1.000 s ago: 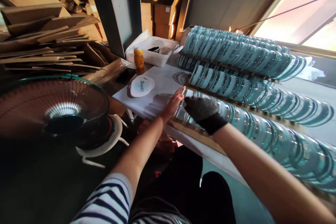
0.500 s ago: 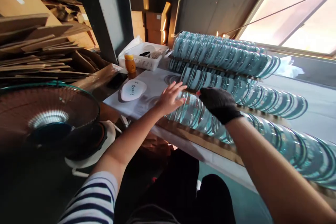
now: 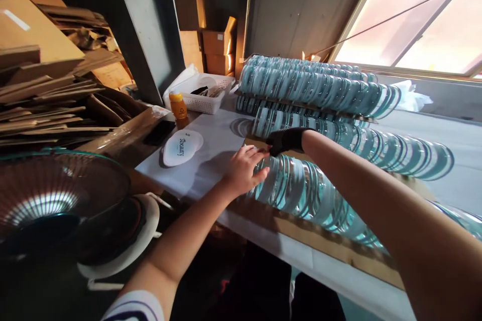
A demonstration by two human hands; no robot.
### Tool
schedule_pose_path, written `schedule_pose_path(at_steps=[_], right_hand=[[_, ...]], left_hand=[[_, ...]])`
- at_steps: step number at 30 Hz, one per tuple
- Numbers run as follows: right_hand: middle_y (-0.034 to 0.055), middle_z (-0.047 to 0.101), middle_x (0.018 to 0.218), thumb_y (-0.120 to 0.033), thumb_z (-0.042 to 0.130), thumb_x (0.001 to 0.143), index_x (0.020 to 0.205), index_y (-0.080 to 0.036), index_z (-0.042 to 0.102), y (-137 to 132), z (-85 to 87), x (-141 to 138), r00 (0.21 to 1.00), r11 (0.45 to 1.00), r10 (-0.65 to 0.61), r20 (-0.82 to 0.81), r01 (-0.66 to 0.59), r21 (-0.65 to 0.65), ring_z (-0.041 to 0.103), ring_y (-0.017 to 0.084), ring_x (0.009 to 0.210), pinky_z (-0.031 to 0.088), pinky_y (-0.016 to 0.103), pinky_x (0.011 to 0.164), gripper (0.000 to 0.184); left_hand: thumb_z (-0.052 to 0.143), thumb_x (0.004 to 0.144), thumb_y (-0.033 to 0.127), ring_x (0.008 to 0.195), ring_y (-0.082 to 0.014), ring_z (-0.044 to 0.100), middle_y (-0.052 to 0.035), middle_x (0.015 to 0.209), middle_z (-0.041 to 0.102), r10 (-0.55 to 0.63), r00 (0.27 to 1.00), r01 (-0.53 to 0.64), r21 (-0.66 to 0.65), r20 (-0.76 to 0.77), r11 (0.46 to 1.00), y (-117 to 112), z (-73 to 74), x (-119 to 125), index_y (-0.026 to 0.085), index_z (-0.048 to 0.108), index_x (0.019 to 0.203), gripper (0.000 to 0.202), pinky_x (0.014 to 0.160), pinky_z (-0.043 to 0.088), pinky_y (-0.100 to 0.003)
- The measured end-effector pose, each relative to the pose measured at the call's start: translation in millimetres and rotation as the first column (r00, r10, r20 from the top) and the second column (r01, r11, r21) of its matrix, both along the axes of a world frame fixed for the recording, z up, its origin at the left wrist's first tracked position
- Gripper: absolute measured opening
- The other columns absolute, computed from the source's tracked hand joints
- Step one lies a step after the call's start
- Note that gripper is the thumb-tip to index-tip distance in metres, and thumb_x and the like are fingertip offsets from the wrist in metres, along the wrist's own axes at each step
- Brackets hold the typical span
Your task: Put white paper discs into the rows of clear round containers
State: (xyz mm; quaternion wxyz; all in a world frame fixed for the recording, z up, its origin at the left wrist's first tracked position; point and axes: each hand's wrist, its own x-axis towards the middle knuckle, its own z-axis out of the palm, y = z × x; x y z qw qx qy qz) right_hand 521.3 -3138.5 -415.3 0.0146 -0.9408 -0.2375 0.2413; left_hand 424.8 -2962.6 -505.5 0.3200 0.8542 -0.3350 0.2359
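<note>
The bare left hand [image 3: 243,170] presses spread fingers against the end of the nearest row of round, clear glass discs [image 3: 301,193] standing edgewise on the white table [image 3: 222,135]. The right hand [image 3: 286,139], in a knitted black glove, rests atop them; I cannot tell its grip.

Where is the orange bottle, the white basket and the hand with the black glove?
orange bottle [image 3: 177,105], head view, on the middle of its body.
white basket [image 3: 211,104], head view, on its front wall.
gloved right hand [image 3: 286,139], head view, on the back of the glove.
</note>
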Motion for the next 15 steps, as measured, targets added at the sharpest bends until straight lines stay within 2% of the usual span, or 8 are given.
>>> schedule_pose_path(at_steps=[3, 6, 8, 11, 13, 15], right_hand=[[0.0045, 0.069, 0.084, -0.017, 0.058, 0.073, 0.102, -0.007, 0.071, 3.8, 3.5, -8.2, 0.994, 0.997, 0.063, 0.087, -0.058, -0.056, 0.059, 0.014, 0.073, 0.043, 0.023, 0.062, 0.034], [0.0082, 0.071, 0.088, -0.022, 0.058, 0.077, 0.103, -0.01, 0.073, 8.0, 10.0, -21.2, 0.959, 0.981, 0.14, 0.248, -0.099, -0.169, 0.061, 0.018, 0.076, 0.04, 0.025, 0.062, 0.033], [0.0099, 0.072, 0.09, -0.027, 0.057, 0.08, 0.103, -0.013, 0.074, 9.4, 16.4, -35.9, 0.926, 0.975, 0.123, 0.356, -0.046, -0.217, 0.063, 0.02, 0.077, 0.039, 0.026, 0.061, 0.032], [0.0096, 0.073, 0.093, -0.031, 0.052, 0.084, 0.102, -0.018, 0.074, 9.8, 19.3, -72.9, 0.875, 0.991, 0.003, 0.483, 0.061, -0.117, 0.066, 0.022, 0.082, 0.039, 0.026, 0.063, 0.031], [0.0105, 0.073, 0.096, -0.033, 0.048, 0.088, 0.103, -0.019, 0.073, 12.1, 7.6, -107.6, 0.822, 0.992, -0.099, 0.561, 0.128, -0.012, 0.067, 0.023, 0.087, 0.041, 0.027, 0.066, 0.033], [0.0127, 0.073, 0.098, -0.034, 0.042, 0.092, 0.107, -0.019, 0.071, 18.0, -19.1, -145.1, 0.78, 0.981, -0.18, 0.6, 0.188, 0.05, 0.068, 0.026, 0.089, 0.044, 0.03, 0.069, 0.037]], left_hand=[[0.056, 0.09, 0.036, 0.129, -0.0295, 0.049, -0.0085, 0.129, 0.065, 0.004, 1.0, -0.004, 0.007, 0.016, 1.0, -0.6, -0.3, 0.2, 0.021, 0.064, 0.127, 0.041, 0.115, 0.037, -0.046], [0.053, 0.092, 0.036, 0.126, -0.0295, 0.051, -0.0112, 0.126, 0.065, -0.004, 1.0, 0.004, 0.027, 0.027, 1.0, 0.2, 1.0, 1.7, 0.018, 0.064, 0.126, 0.04, 0.115, 0.035, -0.045], [0.049, 0.094, 0.036, 0.125, -0.0296, 0.051, -0.0127, 0.126, 0.065, -0.019, 1.0, 0.018, 0.032, 0.021, 0.999, 1.2, 2.4, 3.5, 0.016, 0.063, 0.126, 0.04, 0.114, 0.035, -0.045], [0.045, 0.096, 0.036, 0.124, -0.0284, 0.052, -0.0129, 0.129, 0.064, -0.044, 0.999, 0.044, 0.016, 0.001, 0.999, 1.8, 3.6, 6.7, 0.015, 0.062, 0.126, 0.04, 0.113, 0.035, -0.043], [0.044, 0.097, 0.035, 0.123, -0.0269, 0.053, -0.0115, 0.129, 0.064, -0.049, 0.999, 0.049, 0.004, -0.017, 0.999, 1.4, 3.5, 8.5, 0.016, 0.063, 0.126, 0.039, 0.113, 0.036, -0.041], [0.045, 0.096, 0.034, 0.124, -0.0261, 0.052, -0.0107, 0.129, 0.064, -0.034, 0.999, 0.034, 0.005, -0.029, 0.999, 0.8, 2.9, 9.9, 0.017, 0.063, 0.126, 0.038, 0.112, 0.036, -0.04]])
